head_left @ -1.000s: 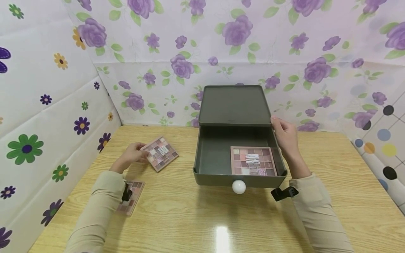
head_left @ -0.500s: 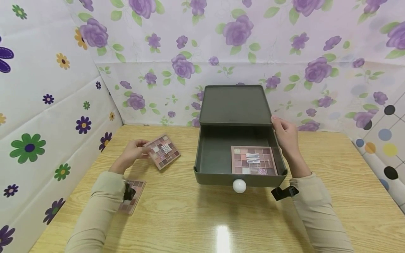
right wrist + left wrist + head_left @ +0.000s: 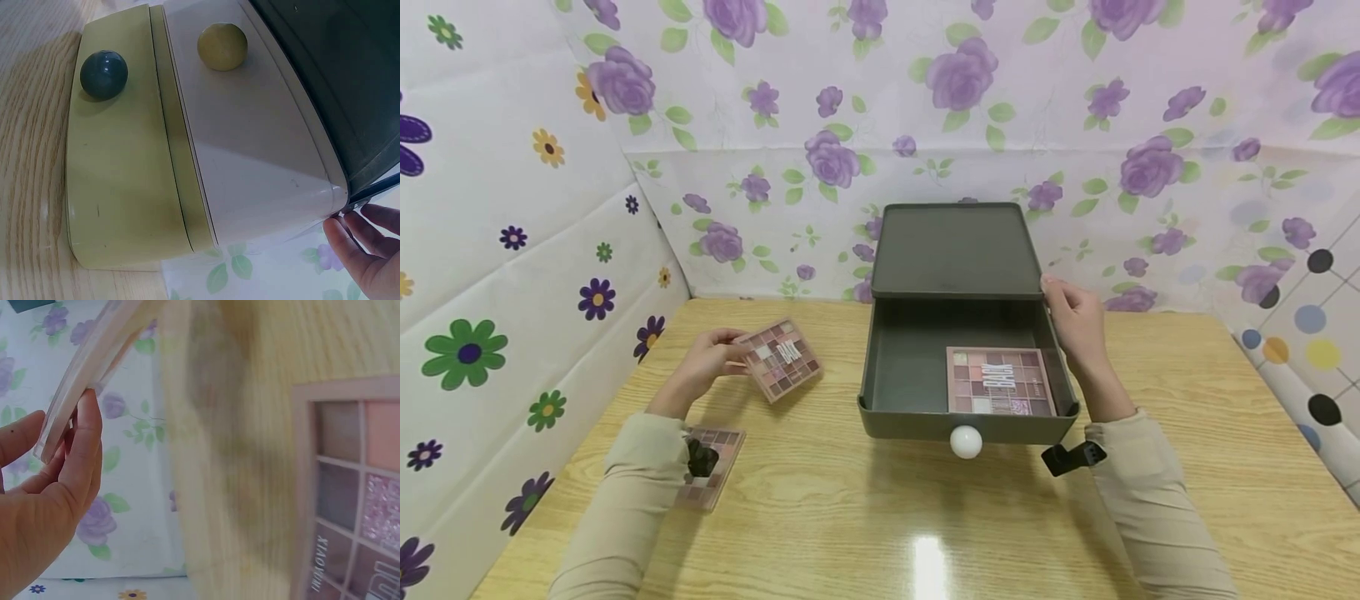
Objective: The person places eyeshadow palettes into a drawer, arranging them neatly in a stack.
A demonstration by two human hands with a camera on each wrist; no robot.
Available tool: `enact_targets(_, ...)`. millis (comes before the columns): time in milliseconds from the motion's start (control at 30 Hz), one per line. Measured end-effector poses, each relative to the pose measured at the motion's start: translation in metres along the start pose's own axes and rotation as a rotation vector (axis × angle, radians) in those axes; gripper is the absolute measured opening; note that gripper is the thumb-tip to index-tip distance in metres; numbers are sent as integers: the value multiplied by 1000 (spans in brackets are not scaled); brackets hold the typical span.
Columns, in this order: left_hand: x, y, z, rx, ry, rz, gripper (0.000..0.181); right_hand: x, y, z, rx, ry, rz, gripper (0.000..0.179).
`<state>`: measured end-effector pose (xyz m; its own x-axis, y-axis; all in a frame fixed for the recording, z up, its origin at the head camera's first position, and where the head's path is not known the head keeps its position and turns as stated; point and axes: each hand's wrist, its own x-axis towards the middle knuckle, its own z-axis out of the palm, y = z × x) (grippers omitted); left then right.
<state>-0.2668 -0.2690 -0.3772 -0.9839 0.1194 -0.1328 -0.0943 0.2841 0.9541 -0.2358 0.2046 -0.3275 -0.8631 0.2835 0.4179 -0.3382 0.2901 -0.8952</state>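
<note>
My left hand (image 3: pixel 703 367) pinches an eyeshadow palette (image 3: pixel 781 358) by its left edge, thumb on one face and fingers on the other. The palette is tilted above the table, lettered face up. A second palette (image 3: pixel 718 471) lies on the table under my left wrist, partly hidden by sleeve and camera; in the left wrist view this palette (image 3: pixel 337 494) shows close up. My right hand (image 3: pixel 1078 321) holds the right side edge of a drawer unit (image 3: pixel 955 250). Its dark top drawer (image 3: pixel 906 367) is pulled out, with another palette (image 3: pixel 1000 382) lying at its right.
Below the dark drawer, a white drawer (image 3: pixel 250 137) with a yellow knob (image 3: pixel 222 47) and a yellow drawer (image 3: pixel 125 169) with a dark green knob (image 3: pixel 104 75) are closed. Flowered cloth (image 3: pixel 760 208) hangs behind the wooden table (image 3: pixel 820 500).
My left hand has lifted and tilted the palette slightly, then shifted a little left with it. The right hand, the drawer and the palette inside have stayed put.
</note>
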Motion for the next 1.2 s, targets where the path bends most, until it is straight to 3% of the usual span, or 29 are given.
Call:
enact_targets(167,-4,10,1,-49,31,-15,51,9,23,0,-16,12,-13,46)
enact_targets(500,-12,36,-1,-117,40,39,47,8,21,0,-14,12,9,46)
enact_targets(767,-21,53,-2,-193,55,42,44,-3,-7,0,2,-10,7,44)
enact_targets(1067,-24,68,1,-240,52,60,47,9,18,-1,-21,21,39,41)
enact_targets(1200,-29,74,0,-256,71,74,41,5,11,0,-7,10,30,40)
